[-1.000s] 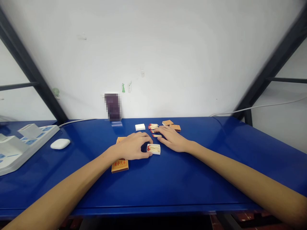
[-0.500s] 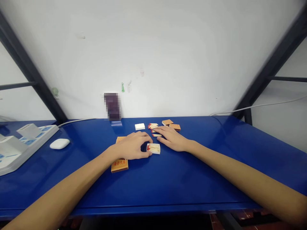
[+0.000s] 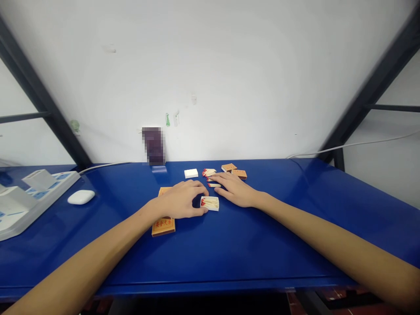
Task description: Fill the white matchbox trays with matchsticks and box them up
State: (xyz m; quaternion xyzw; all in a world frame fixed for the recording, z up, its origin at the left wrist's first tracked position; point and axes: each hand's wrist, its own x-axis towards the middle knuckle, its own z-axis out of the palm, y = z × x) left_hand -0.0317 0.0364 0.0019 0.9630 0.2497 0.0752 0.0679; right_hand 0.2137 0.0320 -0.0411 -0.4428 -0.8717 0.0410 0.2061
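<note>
My left hand (image 3: 183,199) curves its thumb and index finger around the left end of a small white matchbox tray (image 3: 215,209). Several red-tipped matches (image 3: 210,202) lie inside that tray. Beyond it, my right hand (image 3: 233,190) rests with fingers stretched out and thumb apart, its fingertips at a small group of matches (image 3: 214,185) on the table. A larger loose pile of matches (image 3: 209,172) lies just past those fingertips. Under and beside my left hand are orange matchboxes (image 3: 163,227), partly covered by it.
A white tray (image 3: 191,173) sits near the wall. Two orange matchboxes (image 3: 239,174) lie behind my right hand. On the left are a white earbud case (image 3: 81,197) and a power strip (image 3: 49,192) with plugs. A pixelated dark object (image 3: 154,146) stands against the wall.
</note>
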